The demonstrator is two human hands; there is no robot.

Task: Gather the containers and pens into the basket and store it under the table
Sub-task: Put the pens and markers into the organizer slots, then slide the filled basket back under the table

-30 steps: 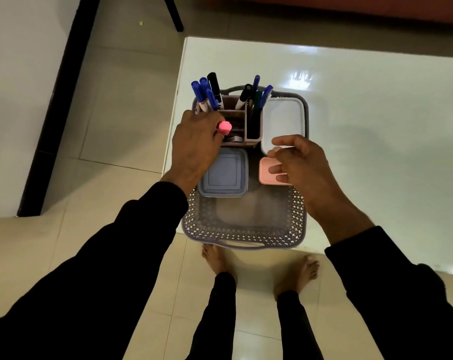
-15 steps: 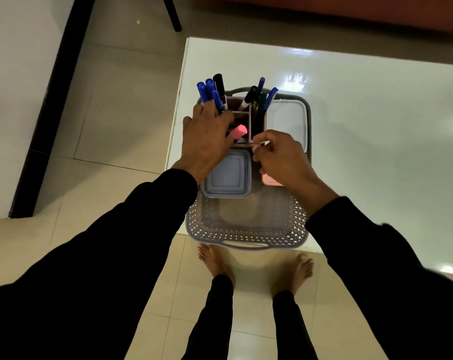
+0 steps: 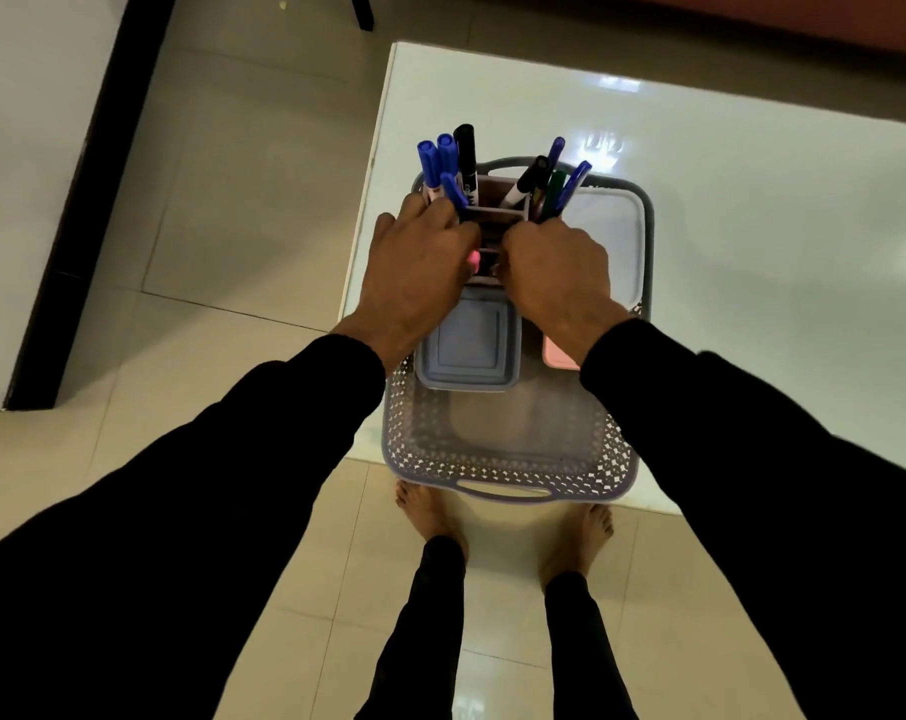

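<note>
A grey perforated basket [image 3: 502, 493] sits on the white table's near left corner. At its far end stands a brown pen holder [image 3: 497, 200] with blue and black markers [image 3: 443, 161] on the left and several pens [image 3: 554, 184] on the right. Also in the basket are a white container [image 3: 617, 236], a blue-grey lidded container [image 3: 471, 345] and a pink container [image 3: 557, 356]. My left hand [image 3: 419, 272] is closed on a pink-tipped pen [image 3: 473, 259] at the holder's front compartment. My right hand [image 3: 557, 272] curls its fingers on the holder's right front; the fingertips are hidden.
The glossy white table [image 3: 752, 252] stretches to the right and back. The basket's near handle overhangs the table edge above my bare feet [image 3: 430, 511] on the tiled floor. A dark wall strip [image 3: 76, 210] runs at the left, and a chair leg [image 3: 359, 10] stands beyond.
My right hand came from over the pink container to the pen holder. My left hand lowered the pink-tipped pen toward the holder's front, and both hands now meet there.
</note>
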